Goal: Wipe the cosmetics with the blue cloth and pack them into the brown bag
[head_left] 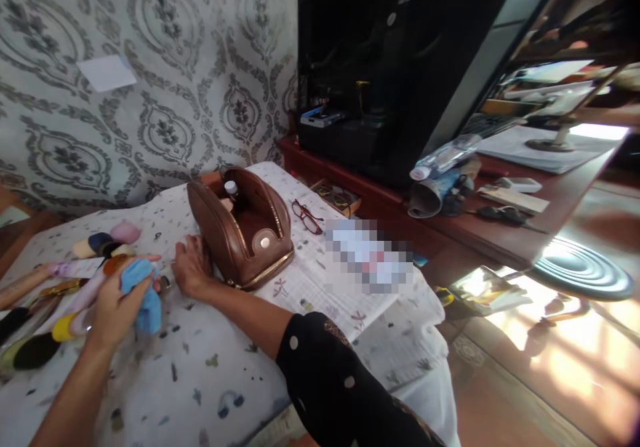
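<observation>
My left hand (pixel 113 310) is closed around a crumpled blue cloth (pixel 145 300), held above the bed-like surface among toiletries. My right hand (pixel 190 265) rests beside the left side of a brown leather toiletry bag (pixel 243 233), fingers bent downward and apart; whether it presses on the bag I cannot tell. The bag stands unzipped, with a white-capped bottle (pixel 231 190) inside. Around my left hand lie a white tube with purple lettering (pixel 77 269), a yellow-ended item (pixel 65 328), a dark oval brush (pixel 35 352) and a pink rounded item (pixel 125 232).
Red-framed glasses (pixel 307 217) lie right of the bag, near a blurred-out item (pixel 370 253). A white printed cloth (pixel 225 360) covers the surface. Beyond are a black television (pixel 380 53), a wooden cabinet and a clear plastic bottle (pixel 445 157). Patterned wallpaper (pixel 165 80) rises behind.
</observation>
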A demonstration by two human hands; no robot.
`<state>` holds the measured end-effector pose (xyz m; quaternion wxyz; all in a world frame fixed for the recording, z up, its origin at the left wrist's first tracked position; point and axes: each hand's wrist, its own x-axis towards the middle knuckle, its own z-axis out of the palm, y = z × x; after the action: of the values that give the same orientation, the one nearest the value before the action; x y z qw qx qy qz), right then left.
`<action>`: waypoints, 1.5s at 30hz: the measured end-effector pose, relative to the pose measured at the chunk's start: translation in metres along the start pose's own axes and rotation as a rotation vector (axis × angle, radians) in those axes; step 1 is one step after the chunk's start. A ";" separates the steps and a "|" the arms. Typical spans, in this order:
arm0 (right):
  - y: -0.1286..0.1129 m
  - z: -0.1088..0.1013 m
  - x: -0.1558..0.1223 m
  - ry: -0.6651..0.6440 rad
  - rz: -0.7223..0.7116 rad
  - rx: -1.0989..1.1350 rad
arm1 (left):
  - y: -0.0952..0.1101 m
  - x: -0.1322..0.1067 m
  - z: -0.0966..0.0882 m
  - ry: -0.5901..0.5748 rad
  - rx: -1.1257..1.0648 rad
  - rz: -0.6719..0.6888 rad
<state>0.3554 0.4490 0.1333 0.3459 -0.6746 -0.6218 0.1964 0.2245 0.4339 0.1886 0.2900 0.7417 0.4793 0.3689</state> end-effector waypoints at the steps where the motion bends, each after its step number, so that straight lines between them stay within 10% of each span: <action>1: -0.001 -0.002 0.000 -0.011 0.017 -0.010 | -0.003 -0.001 0.006 0.102 -0.066 -0.022; 10: -0.004 -0.010 0.000 -0.019 -0.004 -0.069 | -0.033 -0.011 0.011 0.295 -0.265 -0.080; 19: 0.007 -0.008 -0.040 0.096 -0.219 0.195 | -0.041 -0.009 0.002 0.365 -0.046 0.168; 28: 0.035 -0.014 -0.074 0.003 -0.253 0.240 | -0.027 -0.030 0.044 -0.157 0.475 0.455; 45: 0.039 -0.012 -0.075 -0.001 -0.363 0.175 | -0.036 -0.026 0.042 -0.066 0.257 0.322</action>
<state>0.3799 0.3740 0.1012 0.4324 -0.5187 -0.7141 0.1845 0.2347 0.4204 0.1296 0.1458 0.8512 0.3879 0.3221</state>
